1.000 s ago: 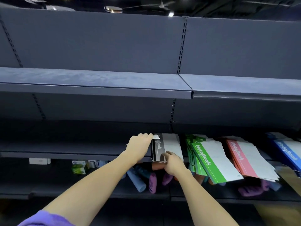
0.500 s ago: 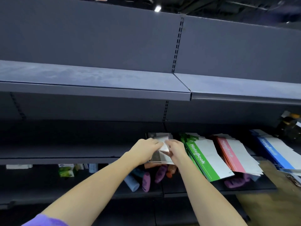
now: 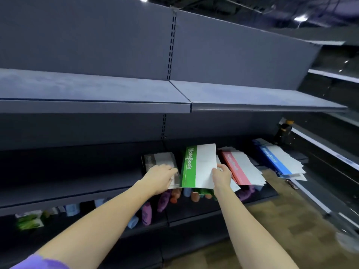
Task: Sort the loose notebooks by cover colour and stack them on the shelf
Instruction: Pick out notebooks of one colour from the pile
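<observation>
1. The person stood facing dark grey shop shelving, both bare arms stretched out to the middle shelf (image 3: 81, 183), where the notebooks lay in groups by cover colour.
2. The right hand (image 3: 221, 176) gripped a green notebook (image 3: 198, 166) at its right edge, thumb curled over the white part of the cover. The notebook was lifted a little and tilted, its green band with the word "NoteBook" on the left side.
3. The left hand (image 3: 160, 177) rested on the black notebooks (image 3: 159, 162), just to the left of the green one. Its fingers lay over the cover's lower right part; I could not tell whether they pinched it or only pressed down on it.
4. Under the lifted notebook, more green covers (image 3: 204, 191) peeked out at the shelf's front edge.
5. To the right of the right hand sat the red notebooks (image 3: 240, 167), fanned loosely and hanging over the shelf edge.
6. Further right, well apart from the hands, lay the blue notebooks (image 3: 279, 160), also fanned out untidily.
7. The upper shelf (image 3: 97, 88) ran across above the hands.
8. On the lower shelf (image 3: 184, 212), beneath the notebooks, lay purple, orange and blue bottles (image 3: 146, 210) on their sides, and a green packet (image 3: 29, 220) stood far to the left.
9. A purple sleeve (image 3: 40, 263) showed on the left arm.
</observation>
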